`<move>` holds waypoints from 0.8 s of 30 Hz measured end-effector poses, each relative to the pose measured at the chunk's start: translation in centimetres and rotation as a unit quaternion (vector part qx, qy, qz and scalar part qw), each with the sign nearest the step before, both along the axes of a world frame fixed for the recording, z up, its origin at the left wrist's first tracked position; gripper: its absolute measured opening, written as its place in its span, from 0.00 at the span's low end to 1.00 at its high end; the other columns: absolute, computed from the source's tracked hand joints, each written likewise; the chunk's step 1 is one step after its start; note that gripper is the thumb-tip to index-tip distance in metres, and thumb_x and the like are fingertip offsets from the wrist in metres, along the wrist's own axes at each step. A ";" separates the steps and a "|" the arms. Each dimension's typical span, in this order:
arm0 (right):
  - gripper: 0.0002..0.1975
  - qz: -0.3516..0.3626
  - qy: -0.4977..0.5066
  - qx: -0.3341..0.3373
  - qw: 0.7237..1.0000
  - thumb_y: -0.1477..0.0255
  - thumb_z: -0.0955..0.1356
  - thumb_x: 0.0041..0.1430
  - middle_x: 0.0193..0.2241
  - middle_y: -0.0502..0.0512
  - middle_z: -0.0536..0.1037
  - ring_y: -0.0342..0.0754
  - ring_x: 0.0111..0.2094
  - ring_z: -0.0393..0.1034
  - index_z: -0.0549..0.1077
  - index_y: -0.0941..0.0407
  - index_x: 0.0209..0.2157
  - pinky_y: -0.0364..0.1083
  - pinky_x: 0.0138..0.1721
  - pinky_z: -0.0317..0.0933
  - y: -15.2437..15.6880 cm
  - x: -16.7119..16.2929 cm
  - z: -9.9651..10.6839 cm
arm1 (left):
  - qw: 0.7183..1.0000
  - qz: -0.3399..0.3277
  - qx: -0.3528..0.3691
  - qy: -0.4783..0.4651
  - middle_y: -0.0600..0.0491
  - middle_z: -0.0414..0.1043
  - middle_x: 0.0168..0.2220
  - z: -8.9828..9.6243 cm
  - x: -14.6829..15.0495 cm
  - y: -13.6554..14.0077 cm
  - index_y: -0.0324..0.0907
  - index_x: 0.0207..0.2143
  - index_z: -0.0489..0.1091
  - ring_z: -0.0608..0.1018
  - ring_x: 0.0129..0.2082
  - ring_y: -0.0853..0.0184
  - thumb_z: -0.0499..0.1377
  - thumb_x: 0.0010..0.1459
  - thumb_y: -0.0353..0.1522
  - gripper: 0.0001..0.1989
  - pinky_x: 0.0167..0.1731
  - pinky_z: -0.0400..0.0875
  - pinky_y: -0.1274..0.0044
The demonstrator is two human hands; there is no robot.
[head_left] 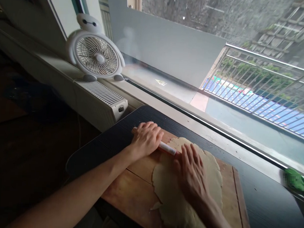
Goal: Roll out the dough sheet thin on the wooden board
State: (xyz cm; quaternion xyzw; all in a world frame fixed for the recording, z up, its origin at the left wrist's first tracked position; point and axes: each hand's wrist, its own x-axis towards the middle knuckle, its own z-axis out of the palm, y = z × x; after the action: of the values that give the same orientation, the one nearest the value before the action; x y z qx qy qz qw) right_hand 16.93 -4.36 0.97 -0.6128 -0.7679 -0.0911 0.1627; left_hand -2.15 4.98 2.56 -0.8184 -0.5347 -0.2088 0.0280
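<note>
On the brown rectangular wooden board, I see a slim, cylindrical rolling pin over flat, cream-coloured dough, left hand wrapped around it, right hand spread flat, fingers outstretched.

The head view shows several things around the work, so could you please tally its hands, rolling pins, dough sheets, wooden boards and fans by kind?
Hands: 2 (left hand, right hand)
Rolling pin: 1
Dough sheet: 1
Wooden board: 1
Fan: 1
Total: 6
</note>
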 end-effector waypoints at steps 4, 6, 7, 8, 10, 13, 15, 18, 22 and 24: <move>0.22 0.055 0.024 -0.075 0.995 0.73 0.58 0.62 0.48 0.59 0.68 0.51 0.48 0.62 0.56 0.55 0.58 0.50 0.46 0.60 -4.5 0.7 0.4 | 0.998 -0.051 0.011 -0.021 0.49 0.66 0.52 -0.2 -2.6 -4.2 0.44 0.46 0.68 0.62 0.55 0.60 0.47 0.61 0.36 0.15 0.55 0.53 0.65; 0.17 0.060 0.046 -0.117 0.990 0.72 0.59 0.62 0.42 0.56 0.70 0.48 0.41 0.65 0.62 0.52 0.52 0.47 0.40 0.63 -4.6 1.7 1.3 | 0.998 -0.056 -0.001 -0.029 0.49 0.68 0.49 0.5 -2.7 -4.0 0.43 0.44 0.68 0.66 0.52 0.62 0.47 0.61 0.35 0.15 0.53 0.58 0.67; 0.15 0.064 0.056 -0.127 0.988 0.72 0.59 0.61 0.41 0.55 0.71 0.48 0.40 0.66 0.63 0.51 0.50 0.46 0.39 0.63 -4.7 2.5 1.6 | 0.998 -0.056 -0.006 -0.031 0.49 0.69 0.47 0.8 -2.4 -3.6 0.43 0.43 0.69 0.68 0.50 0.62 0.46 0.61 0.35 0.14 0.51 0.59 0.69; 0.14 0.067 0.064 -0.132 0.987 0.71 0.59 0.61 0.41 0.54 0.71 0.47 0.39 0.66 0.64 0.50 0.49 0.46 0.38 0.64 -5.0 3.4 1.8 | 0.998 -0.058 -0.007 -0.031 0.49 0.70 0.46 1.1 -1.7 -2.9 0.42 0.43 0.69 0.68 0.49 0.63 0.45 0.62 0.34 0.15 0.51 0.60 0.69; 0.14 0.052 0.073 -0.117 0.989 0.69 0.59 0.61 0.41 0.54 0.71 0.47 0.39 0.67 0.64 0.48 0.49 0.45 0.36 0.65 -6.4 5.7 1.6 | 0.996 -0.090 -0.007 -0.019 0.48 0.70 0.45 1.4 0.5 -1.6 0.41 0.43 0.68 0.67 0.51 0.63 0.44 0.62 0.33 0.15 0.52 0.59 0.70; 0.17 -0.016 0.070 -0.066 0.995 0.65 0.59 0.62 0.42 0.56 0.71 0.50 0.39 0.68 0.64 0.46 0.52 0.47 0.35 0.66 -9.0 8.9 0.3 | 0.984 -0.175 -0.031 0.021 0.49 0.70 0.48 0.8 5.1 0.8 0.40 0.44 0.68 0.62 0.57 0.62 0.42 0.63 0.33 0.17 0.57 0.53 0.68; 0.18 -0.062 0.064 -0.046 0.995 0.63 0.59 0.61 0.43 0.57 0.71 0.52 0.41 0.68 0.63 0.45 0.53 0.49 0.36 0.66 -10.0 9.9 -0.5 | 0.977 -0.195 -0.073 0.048 0.50 0.67 0.52 0.2 8.6 2.6 0.40 0.47 0.66 0.59 0.59 0.62 0.41 0.63 0.33 0.18 0.58 0.49 0.66; 0.20 -0.086 0.059 -0.042 0.994 0.62 0.59 0.61 0.42 0.58 0.70 0.53 0.42 0.67 0.62 0.48 0.54 0.51 0.38 0.66 -9.8 9.7 -0.7 | 0.966 -0.185 -0.153 0.099 0.49 0.62 0.57 0.1 12.3 4.8 0.40 0.52 0.63 0.57 0.60 0.61 0.40 0.63 0.35 0.20 0.58 0.49 0.64; 0.21 -0.063 0.041 -0.043 0.996 0.64 0.59 0.62 0.42 0.57 0.70 0.53 0.41 0.66 0.60 0.47 0.56 0.50 0.37 0.66 -9.8 8.4 0.0 | 0.952 -0.198 -0.182 0.149 0.49 0.57 0.60 1.0 11.0 4.1 0.43 0.54 0.62 0.53 0.62 0.60 0.39 0.63 0.38 0.22 0.58 0.43 0.60; 0.22 -0.033 0.043 -0.053 0.997 0.66 0.58 0.62 0.43 0.57 0.70 0.52 0.41 0.66 0.58 0.47 0.58 0.48 0.36 0.66 -10.5 7.9 0.2 | 0.951 -0.194 -0.180 0.159 0.48 0.54 0.62 1.4 8.4 2.6 0.41 0.56 0.60 0.50 0.63 0.59 0.37 0.63 0.39 0.24 0.59 0.40 0.59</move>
State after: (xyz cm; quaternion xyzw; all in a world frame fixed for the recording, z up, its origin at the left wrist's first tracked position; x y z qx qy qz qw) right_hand 24.85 -14.83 1.19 -0.6492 -0.7431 -0.0292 0.1595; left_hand 6.24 7.57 3.91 -0.9204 -0.3828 0.0223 -0.0767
